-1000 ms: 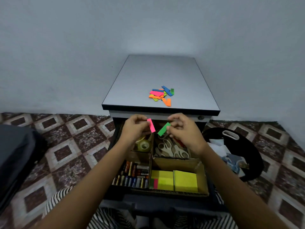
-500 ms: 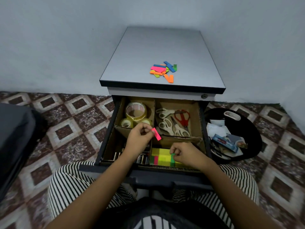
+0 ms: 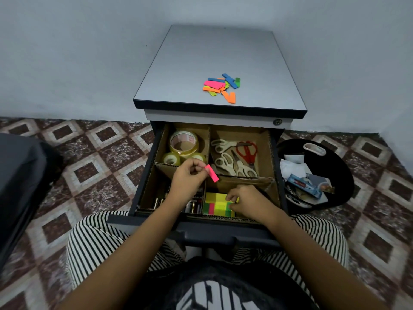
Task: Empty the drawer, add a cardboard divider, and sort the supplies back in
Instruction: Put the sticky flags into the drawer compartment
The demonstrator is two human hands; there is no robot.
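Note:
The drawer stands pulled out, split into four compartments by a cardboard divider. Tape rolls fill the back left, scissors the back right, batteries the front left and sticky note pads the front right. My left hand hovers over the divider's middle and pinches a pink paper strip. My right hand is down in the front right compartment, fingers curled round a green strip lying against the pads. Several coloured strips sit in a pile on the cabinet top.
A black bin holding papers and wrappers stands on the patterned floor just right of the drawer. A dark bulky object sits at the left edge. My striped-trousered legs are under the drawer front.
Both hands came down from in front of the cabinet top into the drawer. The right hand carried the green strip to the sticky notes; the left still holds the pink strip.

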